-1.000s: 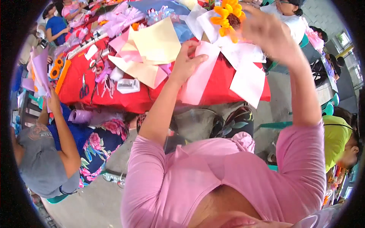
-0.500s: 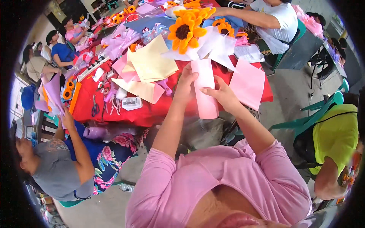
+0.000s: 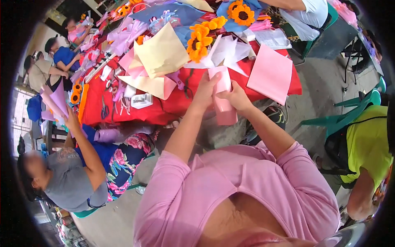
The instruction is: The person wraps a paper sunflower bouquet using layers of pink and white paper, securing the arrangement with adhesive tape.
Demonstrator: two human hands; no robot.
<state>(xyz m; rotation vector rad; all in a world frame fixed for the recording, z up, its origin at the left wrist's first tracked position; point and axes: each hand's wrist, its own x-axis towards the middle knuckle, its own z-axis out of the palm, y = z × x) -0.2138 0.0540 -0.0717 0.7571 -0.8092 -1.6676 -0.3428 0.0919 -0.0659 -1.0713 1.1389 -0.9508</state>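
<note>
My left hand (image 3: 206, 91) grips the left edge of a pink folded sheet of wrapping paper (image 3: 225, 114). My right hand (image 3: 238, 99) closes round its right side, thumb across the front. The folded piece is a long narrow strip, held upright just off the table's near edge, with a paler upper end. Beyond it lie white wrapping sheets (image 3: 225, 51) and orange fuzzy sunflowers (image 3: 199, 44). A flat pink sheet (image 3: 271, 74) rests to the right of my hands. Cream sheets (image 3: 161, 51) are spread to the left.
The red-covered table (image 3: 164, 113) carries scissors (image 3: 104, 110), a white plastic case (image 3: 142, 101) and purple wrapping. A person in grey (image 3: 74, 175) sits at my left holding purple paper. A green chair (image 3: 349, 113) and a person in yellow-green (image 3: 366, 144) are at my right.
The pink folded strip has turned and looks narrower, with both hands wrapped closer round it. The view has shifted a little. The far person's arm has drawn back from the sunflowers.
</note>
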